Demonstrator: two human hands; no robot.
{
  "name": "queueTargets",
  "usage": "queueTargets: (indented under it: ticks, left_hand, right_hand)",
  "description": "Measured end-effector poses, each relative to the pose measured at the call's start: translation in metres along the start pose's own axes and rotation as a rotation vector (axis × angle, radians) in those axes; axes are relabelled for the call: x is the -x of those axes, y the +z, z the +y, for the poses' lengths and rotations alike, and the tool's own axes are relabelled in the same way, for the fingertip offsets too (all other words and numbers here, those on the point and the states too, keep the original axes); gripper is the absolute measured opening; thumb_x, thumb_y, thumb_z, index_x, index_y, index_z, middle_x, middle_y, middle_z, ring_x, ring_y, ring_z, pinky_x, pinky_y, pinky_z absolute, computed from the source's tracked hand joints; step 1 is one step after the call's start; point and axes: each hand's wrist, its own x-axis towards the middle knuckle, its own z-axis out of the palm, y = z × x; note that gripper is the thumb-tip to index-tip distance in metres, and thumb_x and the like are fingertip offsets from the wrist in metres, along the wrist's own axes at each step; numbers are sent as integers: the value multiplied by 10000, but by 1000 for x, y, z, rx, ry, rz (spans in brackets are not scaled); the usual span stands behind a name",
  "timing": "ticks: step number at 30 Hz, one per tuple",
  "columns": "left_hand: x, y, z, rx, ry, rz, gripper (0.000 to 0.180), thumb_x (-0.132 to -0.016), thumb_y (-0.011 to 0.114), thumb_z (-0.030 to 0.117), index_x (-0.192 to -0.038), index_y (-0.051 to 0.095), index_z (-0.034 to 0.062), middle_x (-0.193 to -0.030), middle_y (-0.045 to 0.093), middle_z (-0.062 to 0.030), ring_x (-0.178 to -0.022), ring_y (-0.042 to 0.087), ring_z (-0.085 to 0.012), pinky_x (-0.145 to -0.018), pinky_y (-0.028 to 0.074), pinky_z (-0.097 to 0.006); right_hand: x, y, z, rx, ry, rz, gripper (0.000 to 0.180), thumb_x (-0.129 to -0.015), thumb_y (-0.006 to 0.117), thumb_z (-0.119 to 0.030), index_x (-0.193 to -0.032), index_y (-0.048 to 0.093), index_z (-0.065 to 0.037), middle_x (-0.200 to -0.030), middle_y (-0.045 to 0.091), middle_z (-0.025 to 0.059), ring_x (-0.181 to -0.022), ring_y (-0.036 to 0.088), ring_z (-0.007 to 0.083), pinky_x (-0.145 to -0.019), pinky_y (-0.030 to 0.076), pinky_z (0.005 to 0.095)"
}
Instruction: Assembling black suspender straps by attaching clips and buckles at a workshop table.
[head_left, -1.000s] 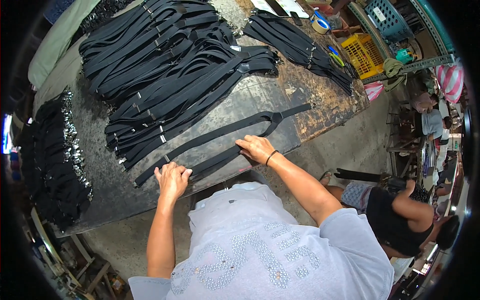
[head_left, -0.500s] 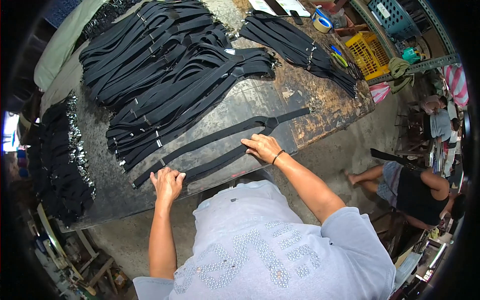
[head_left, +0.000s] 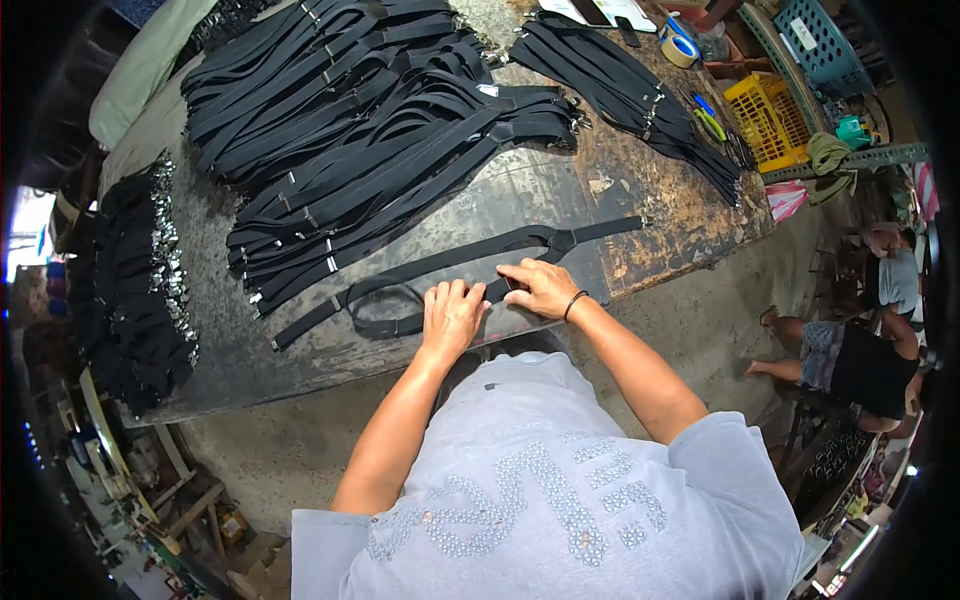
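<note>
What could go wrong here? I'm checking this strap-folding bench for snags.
The black strap under the left hand and right hand lies near the table edge, so its loop might slide off. Its far end could catch on the rough, peeling tabletop. It may tangle with the neighbouring strap pile.

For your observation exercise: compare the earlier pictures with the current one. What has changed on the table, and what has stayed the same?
The left hand slid right along the strap until it lies close beside the right hand. The strap's left part, straight before, now curls into a loop by the left hand. Both hands still press flat on the strap. The strap piles and table stayed as they were.
</note>
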Motion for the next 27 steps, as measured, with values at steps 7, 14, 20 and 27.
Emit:
queueTargets:
  ticks: [7,14,20,27]
  left_hand:
    - [-4,5,3,5,-51,-39,314,-775,744,236,-1057,653,132,-902,566,-68,-870,545,-278,-754,419,-415]
    - [-10,10,3,4,-64,-91,316,-735,753,194,-979,585,84,-946,551,-97,-899,544,-298,-755,427,-429]
    - [-13,4,0,37,-43,-95,322,-733,748,202,-976,576,80,-925,563,-101,-884,564,-306,-742,447,-442]
    - [-14,-1,-2,63,-30,-123,347,-723,750,206,-995,587,64,-921,603,-110,-869,604,-315,-740,500,-439]
  right_hand:
    - [-19,-7,3,-224,196,-108,360,-841,675,-249,-1160,572,-115,-987,677,156,-964,640,378,-821,494,465]
    - [-35,-3,2,-33,302,-215,356,-797,724,-250,-1055,529,-101,-949,677,163,-944,645,375,-769,491,463]
    - [-16,-15,-8,-97,128,-174,411,-751,752,-270,-1094,570,-136,-984,651,95,-941,641,318,-781,506,434]
    - [-10,-7,-1,3,48,-105,332,-795,690,-262,-1084,577,-145,-991,646,95,-960,630,334,-811,507,449]
